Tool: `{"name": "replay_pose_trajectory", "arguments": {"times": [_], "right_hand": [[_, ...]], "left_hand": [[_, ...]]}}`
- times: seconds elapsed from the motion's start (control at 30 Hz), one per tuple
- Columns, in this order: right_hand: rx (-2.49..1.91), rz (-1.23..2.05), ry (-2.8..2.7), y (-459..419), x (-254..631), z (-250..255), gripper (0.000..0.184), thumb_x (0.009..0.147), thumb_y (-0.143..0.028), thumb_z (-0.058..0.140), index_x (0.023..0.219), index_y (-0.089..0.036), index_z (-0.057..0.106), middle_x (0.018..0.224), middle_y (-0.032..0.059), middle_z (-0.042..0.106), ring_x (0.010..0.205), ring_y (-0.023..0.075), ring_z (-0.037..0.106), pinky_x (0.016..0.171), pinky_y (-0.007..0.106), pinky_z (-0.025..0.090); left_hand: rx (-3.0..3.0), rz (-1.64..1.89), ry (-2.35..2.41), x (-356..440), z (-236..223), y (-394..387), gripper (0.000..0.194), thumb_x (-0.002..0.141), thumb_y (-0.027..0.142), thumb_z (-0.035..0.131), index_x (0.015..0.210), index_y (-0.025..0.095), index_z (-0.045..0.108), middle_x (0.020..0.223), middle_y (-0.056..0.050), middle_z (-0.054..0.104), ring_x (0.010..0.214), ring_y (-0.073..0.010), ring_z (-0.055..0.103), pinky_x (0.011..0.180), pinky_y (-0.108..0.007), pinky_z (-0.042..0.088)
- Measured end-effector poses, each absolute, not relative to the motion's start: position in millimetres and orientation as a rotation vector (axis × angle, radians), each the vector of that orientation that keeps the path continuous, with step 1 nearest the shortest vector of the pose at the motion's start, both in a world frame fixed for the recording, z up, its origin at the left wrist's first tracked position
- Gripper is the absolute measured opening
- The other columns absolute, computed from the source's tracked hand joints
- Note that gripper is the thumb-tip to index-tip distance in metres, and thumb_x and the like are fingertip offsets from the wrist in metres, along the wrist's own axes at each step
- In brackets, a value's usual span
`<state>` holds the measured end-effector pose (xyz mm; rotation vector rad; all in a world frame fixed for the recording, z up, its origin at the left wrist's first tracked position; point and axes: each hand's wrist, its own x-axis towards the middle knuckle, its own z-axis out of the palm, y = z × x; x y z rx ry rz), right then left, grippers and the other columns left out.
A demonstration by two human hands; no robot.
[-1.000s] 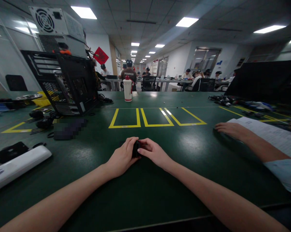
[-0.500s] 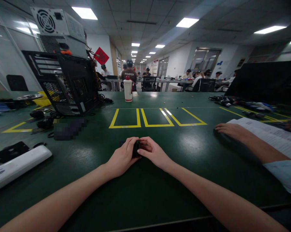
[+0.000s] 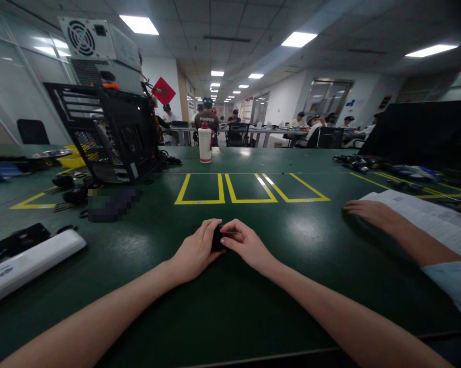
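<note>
Both hands meet at the middle of the green table point(image 3: 230, 312), around a small black object point(image 3: 217, 239). My left hand point(image 3: 198, 248) is closed on it from the left, with the fingers over its far side and the thumb at the near side. My right hand point(image 3: 246, 243) comes from the right, its thumb and fingers bent together against the object's right side. Whether the right fingertips pinch a smaller part I cannot tell. Most of the object is covered by my fingers, and its kind does not show.
Beyond my hands, yellow tape outlines point(image 3: 200, 202) mark the tabletop. A white bottle point(image 3: 205, 145) stands farther back. At left are an open black computer case point(image 3: 127, 138) with power supplies on top and a long white device point(image 3: 35, 266). Another person's hand point(image 3: 368, 212) rests beside papers point(image 3: 410, 214) at right.
The view has shifted slightly, so everything sits a little lower and to the right. My right fingers are a little more drawn in; both hands stay at the black object.
</note>
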<state>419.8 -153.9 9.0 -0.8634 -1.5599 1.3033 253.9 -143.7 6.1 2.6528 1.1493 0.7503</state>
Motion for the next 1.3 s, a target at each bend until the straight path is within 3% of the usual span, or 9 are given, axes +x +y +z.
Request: {"name": "replay_pose_trajectory", "arguments": {"times": [0.1,0.33,0.53,0.73,0.97,1.17,1.3], "right_hand": [[-0.934,1.303,-1.541,-155.1,420.9,12.1,0.032,0.071,-0.016,0.056,0.1,-0.021,0.044,0.102,0.0029,0.052,0.098,0.0164,0.053,0.085,0.035,0.045],[-0.884,1.347,-1.612,-157.7,423.9,12.7,0.03,0.069,-0.016,0.059,0.094,-0.022,0.045,0.097,-0.0004,0.053,0.099,0.0163,0.054,0.088,0.036,0.044],[-0.926,1.306,-1.606,-157.8,422.3,13.3,0.02,0.072,-0.025,0.056,0.089,-0.022,0.046,0.096,0.0002,0.054,0.093,0.0172,0.057,0.08,0.036,0.048],[-1.003,1.258,-1.611,-152.1,424.0,9.5,0.034,0.07,-0.025,0.06,0.1,-0.02,0.045,0.104,0.004,0.052,0.1,0.0177,0.053,0.089,0.038,0.042],[-0.86,1.362,-1.623,-154.1,425.2,11.1,0.034,0.066,-0.016,0.063,0.094,-0.021,0.044,0.1,0.0,0.053,0.101,0.0166,0.053,0.089,0.035,0.042],[-0.912,1.314,-1.61,-156.5,423.1,13.0,0.022,0.071,-0.024,0.058,0.09,-0.021,0.045,0.098,0.0002,0.052,0.094,0.0167,0.056,0.082,0.036,0.047],[-0.986,1.265,-1.623,-155.0,424.2,13.6,0.03,0.071,-0.024,0.058,0.098,-0.021,0.045,0.104,0.0026,0.051,0.101,0.0176,0.052,0.088,0.038,0.043]], "left_hand": [[2.644,0.743,1.147,253.1,5.9,-143.6,0.057,0.076,0.027,0.052,0.122,0.023,0.018,0.123,-0.009,0.033,0.104,-0.0237,0.047,0.078,-0.041,0.047],[2.633,0.711,1.145,251.7,6.9,-144.6,0.059,0.075,0.025,0.053,0.122,0.023,0.018,0.124,-0.009,0.032,0.101,-0.0223,0.049,0.079,-0.039,0.047],[2.63,0.73,1.144,252.8,9.0,-145.9,0.057,0.077,0.029,0.051,0.122,0.025,0.017,0.124,-0.008,0.032,0.104,-0.0238,0.047,0.078,-0.042,0.048],[2.631,0.73,1.148,253.3,9.2,-145.7,0.057,0.076,0.028,0.051,0.122,0.025,0.017,0.123,-0.008,0.033,0.104,-0.0245,0.047,0.077,-0.042,0.048],[2.641,0.714,1.145,252.6,5.9,-143.7,0.06,0.074,0.021,0.053,0.122,0.023,0.017,0.124,-0.01,0.032,0.103,-0.024,0.048,0.079,-0.042,0.046],[2.634,0.751,1.134,253.2,6.1,-144.1,0.057,0.076,0.027,0.052,0.122,0.024,0.018,0.123,-0.008,0.032,0.105,-0.024,0.047,0.079,-0.041,0.047],[2.64,0.735,1.143,253.4,7.5,-144.6,0.057,0.076,0.026,0.052,0.122,0.024,0.018,0.123,-0.008,0.032,0.105,-0.0233,0.046,0.079,-0.04,0.047]]}}
